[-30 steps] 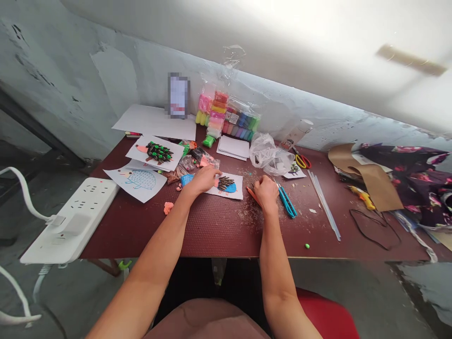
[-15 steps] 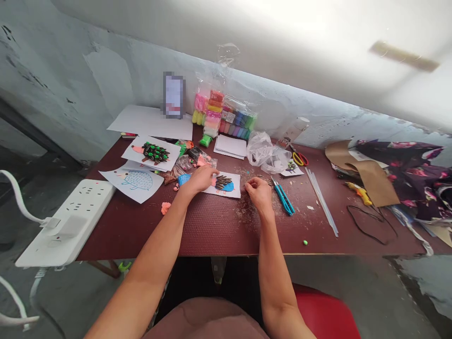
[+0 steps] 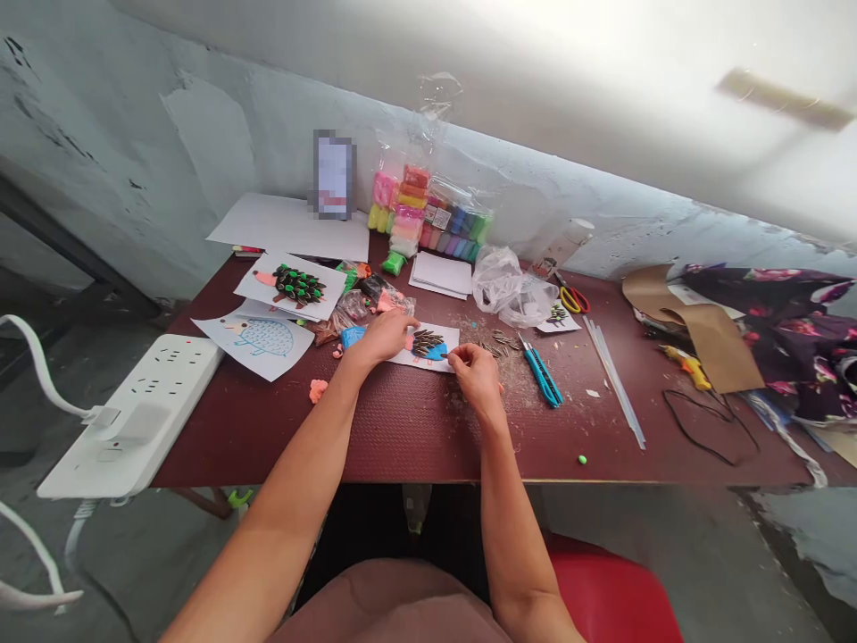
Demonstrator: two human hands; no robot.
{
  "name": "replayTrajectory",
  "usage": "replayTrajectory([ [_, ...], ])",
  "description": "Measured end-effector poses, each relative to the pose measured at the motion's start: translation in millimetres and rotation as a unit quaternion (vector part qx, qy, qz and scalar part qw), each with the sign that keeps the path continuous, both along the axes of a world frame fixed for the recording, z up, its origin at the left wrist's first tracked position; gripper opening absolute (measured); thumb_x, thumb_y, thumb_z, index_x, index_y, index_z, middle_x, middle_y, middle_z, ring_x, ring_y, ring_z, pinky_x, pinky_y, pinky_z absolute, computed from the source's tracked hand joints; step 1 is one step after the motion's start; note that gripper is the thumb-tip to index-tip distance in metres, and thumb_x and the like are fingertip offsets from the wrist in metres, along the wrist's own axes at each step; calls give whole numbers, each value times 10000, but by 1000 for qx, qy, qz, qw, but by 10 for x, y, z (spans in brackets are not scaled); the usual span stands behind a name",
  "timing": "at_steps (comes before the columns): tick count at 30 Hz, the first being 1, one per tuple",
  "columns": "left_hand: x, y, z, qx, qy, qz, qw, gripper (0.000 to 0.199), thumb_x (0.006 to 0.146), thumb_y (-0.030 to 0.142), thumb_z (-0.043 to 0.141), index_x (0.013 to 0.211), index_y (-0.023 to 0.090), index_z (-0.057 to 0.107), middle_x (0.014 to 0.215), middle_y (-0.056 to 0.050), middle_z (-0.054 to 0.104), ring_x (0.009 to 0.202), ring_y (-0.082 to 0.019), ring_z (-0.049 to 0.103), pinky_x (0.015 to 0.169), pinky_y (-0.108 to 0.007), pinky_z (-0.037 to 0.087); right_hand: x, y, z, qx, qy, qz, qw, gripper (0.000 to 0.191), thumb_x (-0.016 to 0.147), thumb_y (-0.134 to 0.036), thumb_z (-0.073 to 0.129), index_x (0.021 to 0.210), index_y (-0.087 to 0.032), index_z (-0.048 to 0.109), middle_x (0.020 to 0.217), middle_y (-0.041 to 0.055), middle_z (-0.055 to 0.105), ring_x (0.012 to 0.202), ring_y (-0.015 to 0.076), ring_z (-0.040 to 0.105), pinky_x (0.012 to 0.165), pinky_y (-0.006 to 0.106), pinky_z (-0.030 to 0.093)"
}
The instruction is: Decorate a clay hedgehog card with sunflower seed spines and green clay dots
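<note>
Wht pwr strip (image 3: pixel 170 391) L, red seat (image 3: pixel 609 594) btm.

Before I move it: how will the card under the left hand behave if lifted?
The card looks like thin paper, so will probably bend. The blue body and dark spikes add bulk, so it may sag there. The spikes look separately stuck on and could loosen if it flexes.

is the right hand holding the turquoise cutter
No, the turquoise cutter lies on the table, to the right of the right hand and apart from it.
</note>
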State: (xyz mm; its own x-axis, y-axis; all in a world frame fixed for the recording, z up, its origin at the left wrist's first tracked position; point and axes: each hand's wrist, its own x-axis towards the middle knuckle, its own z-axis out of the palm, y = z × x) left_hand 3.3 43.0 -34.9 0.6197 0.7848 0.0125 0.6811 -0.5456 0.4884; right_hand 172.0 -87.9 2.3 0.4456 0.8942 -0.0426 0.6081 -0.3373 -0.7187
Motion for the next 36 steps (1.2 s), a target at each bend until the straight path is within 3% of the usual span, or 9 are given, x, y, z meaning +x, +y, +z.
replayTrajectory([
  [6, 5, -2, 6, 0, 14, -1, 1000, 426, 954, 106, 566, 1307, 194, 788, 1287, -131, 755, 1222, -268, 701, 1080, -339, 527, -80, 69, -16, -4, -39, -1, 999, 176, 840, -272, 620, 728, -181, 721, 777, 56, 770, 739, 190, 653, 766, 282, 441],
  [14, 7, -14, 88, -17, 19, -1, 1000, 477, 949, 54, 532, 1329, 203, 778, 1295, -129, 754, 1243, -261, 693, 1089, -335, 516, -149, 153, -76, -23, -42, -1, 999, 210, 834, -250, 610, 708, -167, 757, 626, 7, 690, 631, 163, 594, 664, 260, 385],
  [22, 7, -28, 138, -18, 35, -7, 999, 485, 966, 55, 513, 1358, 193, 762, 1310, -144, 744, 1267, -267, 685, 1093, -351, 517, -197, 232, -35, -61, -73, -2, 996, 234, 846, -275, 621, 732, -154, 786, 623, 10, 672, 610, 146, 555, 639, 255, 349],
  [36, 15, -25, 98, -3, 32, -3, 999, 479, 957, 60, 519, 1334, 208, 775, 1281, -136, 755, 1238, -258, 695, 1077, -337, 519, -201, 326, 14, -95, -46, 4, 994, 238, 769, -234, 595, 542, -179, 646, 489, -27, 492, 572, 133, 502, 597, 247, 334],
])
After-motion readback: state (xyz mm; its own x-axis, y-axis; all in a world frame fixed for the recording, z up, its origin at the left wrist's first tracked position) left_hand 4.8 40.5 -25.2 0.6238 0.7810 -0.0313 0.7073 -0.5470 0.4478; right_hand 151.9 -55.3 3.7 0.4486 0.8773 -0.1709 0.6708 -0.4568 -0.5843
